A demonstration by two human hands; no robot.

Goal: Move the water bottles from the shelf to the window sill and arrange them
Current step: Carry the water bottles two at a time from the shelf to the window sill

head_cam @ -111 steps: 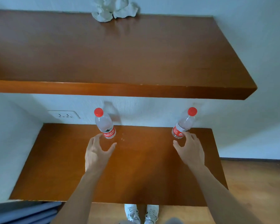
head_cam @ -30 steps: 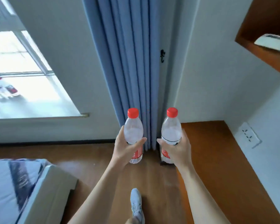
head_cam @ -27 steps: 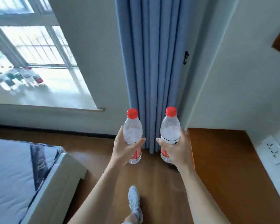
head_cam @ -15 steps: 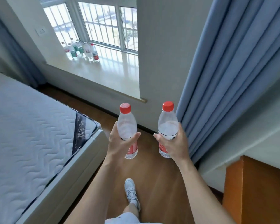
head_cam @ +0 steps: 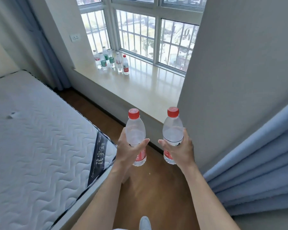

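While both bottles are in transit, each hand carries one upright at chest level, above the wooden floor point(head_cam: 150, 193) between the bed point(head_cam: 40, 146) and the blue curtain point(head_cam: 256, 171). The left hand point(head_cam: 128, 151) wraps the left water bottle point(head_cam: 135, 130) around its lower half, just above and over the red label; the thumb crosses the near face and the other fingers point(head_cam: 122, 135) curl behind the far side, pressed against the plastic. The right hand point(head_cam: 181, 151) holds the right water bottle point(head_cam: 173, 130) in the mirrored manner, thumb forward, fingers closed around the label zone. Gripping low on the body keeps the red caps clear and the bases exposed, which likely allows each bottle to be set straight down on its base without regripping. The two bottles are apart, not touching, so they cannot knock together.

Neither bottle has reached the window sill point(head_cam: 140, 90), which lies ahead and to the left. A group of bottles point(head_cam: 111, 61) already stands at the sill's far left end near the window frame, in a loose cluster of red-labelled and green-labelled units; the exact count cannot be determined. The remainder of the sill surface is bare, so the open space beside the cluster is the probable set-down zone. Carrying is in progress; placement and alignment with the existing group remain.
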